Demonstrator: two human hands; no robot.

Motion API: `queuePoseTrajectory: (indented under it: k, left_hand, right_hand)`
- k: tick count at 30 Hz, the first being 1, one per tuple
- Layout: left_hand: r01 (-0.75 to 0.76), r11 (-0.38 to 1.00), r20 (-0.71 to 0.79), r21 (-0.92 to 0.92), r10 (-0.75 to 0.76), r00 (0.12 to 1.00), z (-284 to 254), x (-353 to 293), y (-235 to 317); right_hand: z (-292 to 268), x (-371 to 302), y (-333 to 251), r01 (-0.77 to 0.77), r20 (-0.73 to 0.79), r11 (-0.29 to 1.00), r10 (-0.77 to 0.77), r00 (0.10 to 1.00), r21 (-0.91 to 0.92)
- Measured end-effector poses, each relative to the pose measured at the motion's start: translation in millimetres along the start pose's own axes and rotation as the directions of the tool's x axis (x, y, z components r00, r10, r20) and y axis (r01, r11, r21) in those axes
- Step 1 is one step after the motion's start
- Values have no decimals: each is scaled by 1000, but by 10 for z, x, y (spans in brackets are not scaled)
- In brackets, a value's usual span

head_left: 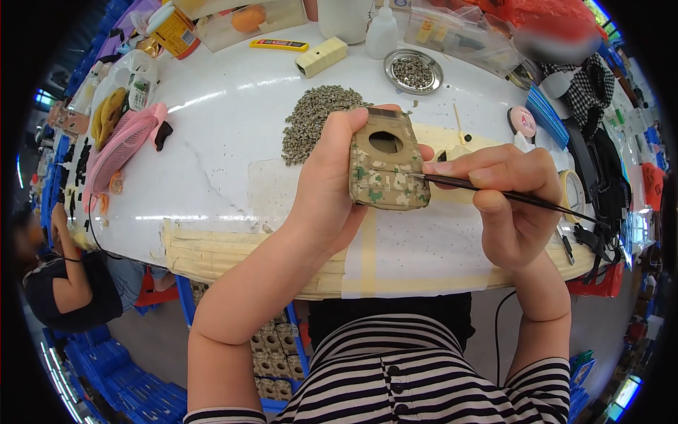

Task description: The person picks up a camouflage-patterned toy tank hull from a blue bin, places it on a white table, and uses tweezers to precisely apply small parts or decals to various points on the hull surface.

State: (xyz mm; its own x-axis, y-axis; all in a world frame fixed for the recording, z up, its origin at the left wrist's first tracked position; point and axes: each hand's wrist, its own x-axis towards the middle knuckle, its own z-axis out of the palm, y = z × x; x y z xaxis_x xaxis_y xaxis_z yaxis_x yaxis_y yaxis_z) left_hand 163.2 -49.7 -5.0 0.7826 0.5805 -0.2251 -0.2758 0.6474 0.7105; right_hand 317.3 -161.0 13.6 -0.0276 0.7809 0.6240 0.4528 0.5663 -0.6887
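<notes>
Case [387, 167] and tool [452, 183] are grasped by left [320, 169] and right hands [521, 185]; dish [437, 68] holds parts [414, 73].

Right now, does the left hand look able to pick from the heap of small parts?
Probably not: the heap lies close by, but the left hand has its grip on the camouflage case.

Wearer's hands [318, 184]: 2. Held case [387, 178]: 1. Held tool [522, 198]: 1. Parts heap [318, 121]: 1. Parts dish [389, 68]: 1. Dropper bottle [382, 37]: 1.

Camouflage case [381, 166], round-holed, tilted, slim dark tool [452, 181], tip at case's right side
</notes>
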Motion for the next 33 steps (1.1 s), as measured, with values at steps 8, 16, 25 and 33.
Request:
queuePoseTrajectory:
  k: [8, 16, 25, 33]
  left_hand:
    - [-10, 1000, 13, -6, 10, 1000, -9, 8, -4]
    - [-12, 999, -7, -35, 12, 1000, -1, 7, 5]
    - [-6, 1000, 2, -15, 6, 1000, -11, 9, -7]
    - [-24, 1000, 5, -12, 24, 1000, 3, 12, 5]
  right_hand:
    - [56, -31, 0, -43, -121, 987, 62, 991, 153]
    - [4, 2, 18, -32, -22, 999, 32, 999, 26]
    - [23, 0, 3, -11, -60, 1000, 12, 998, 19]
    - [1, 5, 11, 12, -30, 999, -14, 999, -43]
